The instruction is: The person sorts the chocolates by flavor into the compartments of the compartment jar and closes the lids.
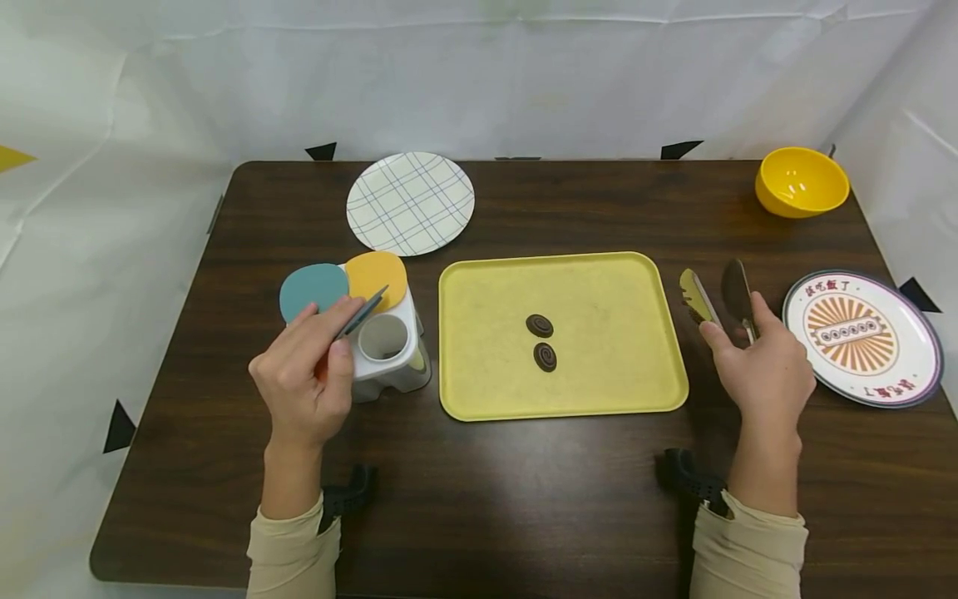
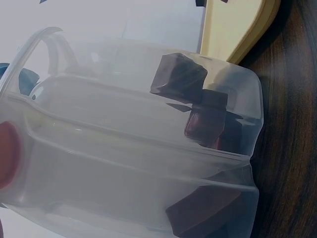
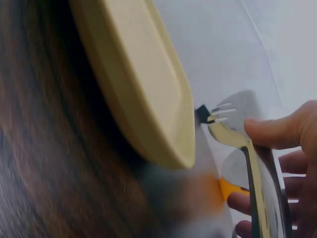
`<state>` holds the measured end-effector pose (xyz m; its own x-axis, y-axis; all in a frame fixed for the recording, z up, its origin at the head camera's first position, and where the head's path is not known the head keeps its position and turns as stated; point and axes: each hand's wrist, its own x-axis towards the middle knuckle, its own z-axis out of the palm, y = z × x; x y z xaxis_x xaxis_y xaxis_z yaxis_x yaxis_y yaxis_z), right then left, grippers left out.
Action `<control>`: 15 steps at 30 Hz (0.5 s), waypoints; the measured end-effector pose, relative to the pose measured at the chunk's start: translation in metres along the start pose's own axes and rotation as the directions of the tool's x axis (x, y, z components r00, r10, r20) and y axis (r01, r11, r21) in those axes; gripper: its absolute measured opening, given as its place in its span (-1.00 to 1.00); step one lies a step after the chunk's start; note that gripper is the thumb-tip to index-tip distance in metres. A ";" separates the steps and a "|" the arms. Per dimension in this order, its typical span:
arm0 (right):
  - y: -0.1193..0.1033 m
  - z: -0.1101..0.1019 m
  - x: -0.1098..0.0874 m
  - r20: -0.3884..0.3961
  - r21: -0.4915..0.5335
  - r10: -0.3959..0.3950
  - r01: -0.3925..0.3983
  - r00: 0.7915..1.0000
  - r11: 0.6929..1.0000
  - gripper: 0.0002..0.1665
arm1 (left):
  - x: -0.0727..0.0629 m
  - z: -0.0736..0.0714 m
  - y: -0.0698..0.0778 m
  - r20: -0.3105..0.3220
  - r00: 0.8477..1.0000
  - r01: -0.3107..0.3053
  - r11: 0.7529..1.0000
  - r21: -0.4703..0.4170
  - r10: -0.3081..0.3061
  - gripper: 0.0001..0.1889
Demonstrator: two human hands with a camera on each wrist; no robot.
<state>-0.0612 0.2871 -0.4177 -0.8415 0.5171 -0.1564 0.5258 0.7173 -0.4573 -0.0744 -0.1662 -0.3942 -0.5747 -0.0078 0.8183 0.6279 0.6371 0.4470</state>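
Observation:
My left hand point(image 1: 303, 374) pinches a blue-grey lid point(image 1: 364, 311), tilted edge-on above a container point(image 1: 410, 370) with several compartments. A teal lid point(image 1: 314, 287) and a yellow lid point(image 1: 377, 277) cover its back compartments; the front right one is uncovered. Through its translucent wall in the left wrist view, dark chocolate-coloured chunks point(image 2: 179, 77) show at the bottom. To the right of the tray, my right hand point(image 1: 769, 366) holds metal serving tongs point(image 3: 255, 183), one arm fork-ended and the other spoon-shaped, their ends spread apart with nothing between them.
Between the hands lies a yellow tray point(image 1: 486, 333) with two dark spiral-patterned oval pieces point(image 1: 545, 357). A checked plate point(image 1: 410, 204) is behind the container. At right are a printed plate point(image 1: 808, 333) and, farther back, a yellow bowl point(image 1: 801, 183) near the table's corner.

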 end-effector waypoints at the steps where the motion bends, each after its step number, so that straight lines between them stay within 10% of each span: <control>1: 0.001 0.000 0.001 0.008 -0.003 0.015 -0.015 1.000 1.000 -0.04 | 0.000 0.000 0.000 0.001 1.000 0.000 1.000 -0.001 0.000 -0.55; 15: 0.015 0.000 0.005 0.037 -0.017 0.065 -0.065 0.997 0.998 0.03 | 0.001 0.000 0.001 0.001 1.000 -0.001 1.000 -0.006 0.001 -0.56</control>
<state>-0.0577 0.3005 -0.4252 -0.8095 0.5451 -0.2181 0.5810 0.6904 -0.4310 -0.0744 -0.1653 -0.3927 -0.5746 -0.0065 0.8184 0.6316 0.6324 0.4485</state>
